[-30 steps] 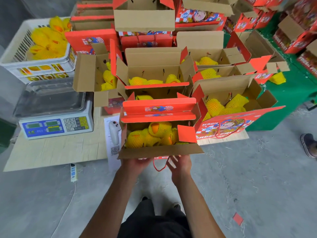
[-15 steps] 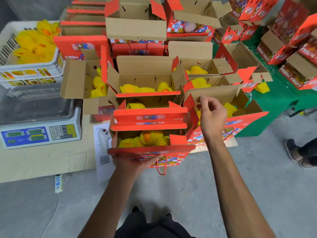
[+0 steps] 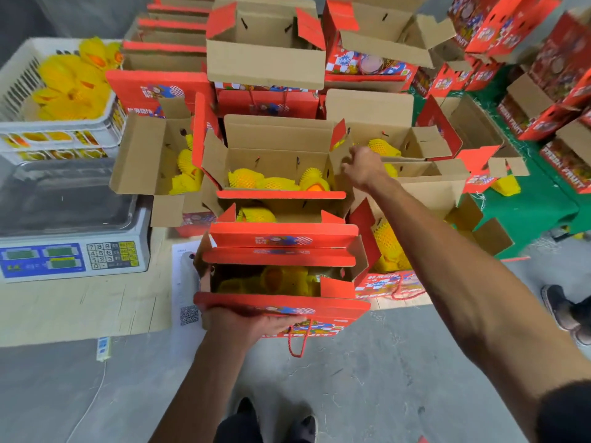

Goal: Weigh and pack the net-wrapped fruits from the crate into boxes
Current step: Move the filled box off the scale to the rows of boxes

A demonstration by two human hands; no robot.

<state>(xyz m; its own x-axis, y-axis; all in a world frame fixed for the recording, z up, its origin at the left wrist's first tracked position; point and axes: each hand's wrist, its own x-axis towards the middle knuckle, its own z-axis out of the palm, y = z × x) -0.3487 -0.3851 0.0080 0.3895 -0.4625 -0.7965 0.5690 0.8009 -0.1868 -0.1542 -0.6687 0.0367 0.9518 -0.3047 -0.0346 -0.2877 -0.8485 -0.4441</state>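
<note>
Now left hand (image 3: 256,321) grips near box (image 3: 281,282) front flap at 6 o'clock; right hand (image 3: 361,167) pinches middle box (image 3: 275,167) side flap at 1 o'clock. Risk: near box overhangs tabletop (image 3: 80,311) edge, one-handed hold could slip, spilling fruits (image 3: 281,279).

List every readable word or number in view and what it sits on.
"FRESH FRUIT": red boxes at far right.
"7 8 9 / 4 5 6 / 1 2 3": keypad of the scale.
Front box print, paper sheet with QR code, scale displays: too blurred to read.
</note>
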